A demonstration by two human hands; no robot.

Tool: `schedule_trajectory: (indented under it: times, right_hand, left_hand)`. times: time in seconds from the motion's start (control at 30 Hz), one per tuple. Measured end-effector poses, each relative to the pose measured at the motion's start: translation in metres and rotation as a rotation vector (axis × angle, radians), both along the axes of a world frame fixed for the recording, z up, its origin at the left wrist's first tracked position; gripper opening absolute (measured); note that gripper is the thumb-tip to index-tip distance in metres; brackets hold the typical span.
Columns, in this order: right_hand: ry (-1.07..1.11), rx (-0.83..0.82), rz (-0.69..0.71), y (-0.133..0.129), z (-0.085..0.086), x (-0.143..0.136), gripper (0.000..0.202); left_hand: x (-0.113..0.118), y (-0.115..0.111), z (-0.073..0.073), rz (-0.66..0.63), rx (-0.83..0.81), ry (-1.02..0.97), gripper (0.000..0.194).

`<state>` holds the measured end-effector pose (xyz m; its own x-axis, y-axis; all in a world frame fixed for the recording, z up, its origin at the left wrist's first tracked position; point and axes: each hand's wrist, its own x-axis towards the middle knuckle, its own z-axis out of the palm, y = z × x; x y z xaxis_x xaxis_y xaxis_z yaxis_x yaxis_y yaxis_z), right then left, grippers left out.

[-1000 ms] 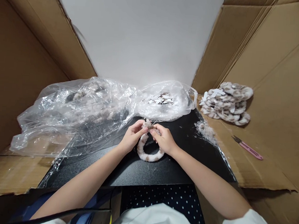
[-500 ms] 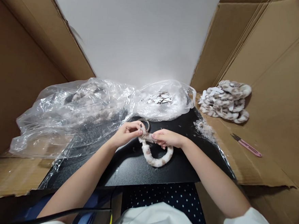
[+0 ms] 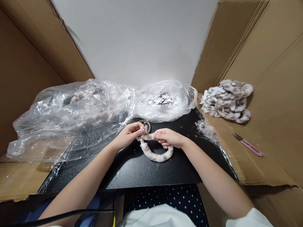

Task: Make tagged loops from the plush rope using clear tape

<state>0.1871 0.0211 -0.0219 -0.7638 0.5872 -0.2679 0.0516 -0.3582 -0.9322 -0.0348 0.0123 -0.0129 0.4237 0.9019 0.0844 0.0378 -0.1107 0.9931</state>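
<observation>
A fluffy white-and-brown loop (image 3: 156, 156) hangs in a ring shape between my hands, just above the black tabletop. My left hand (image 3: 129, 134) pinches one end of it, where a thin pale metal-looking ring (image 3: 147, 124) stands up behind the fingers. On the other side my right hand (image 3: 169, 138) is closed on the fluffy strap, thumb against fingertips. The exact spot where the ring meets the fur is partly covered by my left fingers.
Clear plastic bags lie behind my hands: a big one (image 3: 44, 120) over fluffy pieces, a smaller one (image 3: 177, 110) with small white-and-metal parts. Rightward are a stack of fluffy loops (image 3: 226, 101), loose fluff (image 3: 206, 129) and pink thread snips (image 3: 251, 147). Cardboard walls (image 3: 276, 67) flank the black table (image 3: 136, 176).
The fluffy loop has shifted slightly up and to the left. The strap between my hands now looks flatter and straighter, and my right fingers are curled in more.
</observation>
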Motion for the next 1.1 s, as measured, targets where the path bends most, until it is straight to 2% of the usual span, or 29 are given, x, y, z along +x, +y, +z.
schedule_trajectory:
  times: [0.13, 0.23, 0.3, 0.37, 0.43, 0.53, 0.6, 0.67, 0.73, 0.83, 0.97, 1.03, 1.1]
  right_hand:
    - [-0.04, 0.105, -0.022, -0.001, 0.0, -0.002, 0.048]
    - [-0.126, 0.21, -0.048, -0.001, 0.0, -0.003, 0.047]
    - [-0.164, 0.283, -0.06, -0.002, 0.0, -0.003, 0.042]
    - [-0.167, 0.37, -0.087, -0.003, 0.0, -0.003, 0.033]
    - [-0.134, 0.503, -0.174, -0.004, 0.0, -0.004, 0.024]
    - [-0.059, 0.706, -0.271, -0.006, 0.001, -0.006, 0.04]
    - [-0.033, 0.778, -0.262, -0.007, 0.001, -0.008, 0.031]
    - [-0.021, 0.817, -0.277, -0.007, 0.0, -0.009, 0.013]
    - [-0.008, 0.836, -0.328, -0.006, -0.001, -0.008, 0.005]
    - [-0.001, 0.847, -0.367, -0.005, 0.0, -0.005, 0.006]
    - [-0.028, 0.879, -0.272, -0.006, 0.006, -0.003, 0.031]
    - [-0.064, 0.902, -0.222, -0.008, 0.009, -0.004, 0.032]
    - [-0.119, 0.923, -0.207, -0.01, 0.01, -0.006, 0.023]
  left_hand:
    - [-0.005, 0.001, 0.004, -0.166, -0.073, 0.174, 0.035]
    - [-0.006, 0.001, 0.008, -0.291, -0.124, 0.207, 0.033]
    - [-0.004, -0.001, 0.009, -0.316, -0.099, 0.192, 0.031]
    - [0.0, -0.003, 0.008, -0.313, -0.083, 0.177, 0.029]
    - [0.003, -0.004, 0.005, -0.293, -0.111, 0.16, 0.028]
    - [0.007, -0.005, -0.003, -0.224, -0.181, 0.116, 0.031]
    - [0.009, -0.005, -0.008, -0.187, -0.221, 0.097, 0.033]
    - [0.01, -0.006, -0.011, -0.158, -0.264, 0.079, 0.033]
    - [0.012, -0.007, -0.012, -0.129, -0.308, 0.033, 0.033]
    - [0.016, -0.01, -0.012, -0.097, -0.36, -0.014, 0.034]
    - [0.022, -0.013, -0.012, -0.072, -0.36, -0.008, 0.032]
    - [0.024, -0.013, -0.013, -0.082, -0.329, -0.028, 0.035]
    - [0.025, -0.014, -0.014, -0.099, -0.296, -0.046, 0.039]
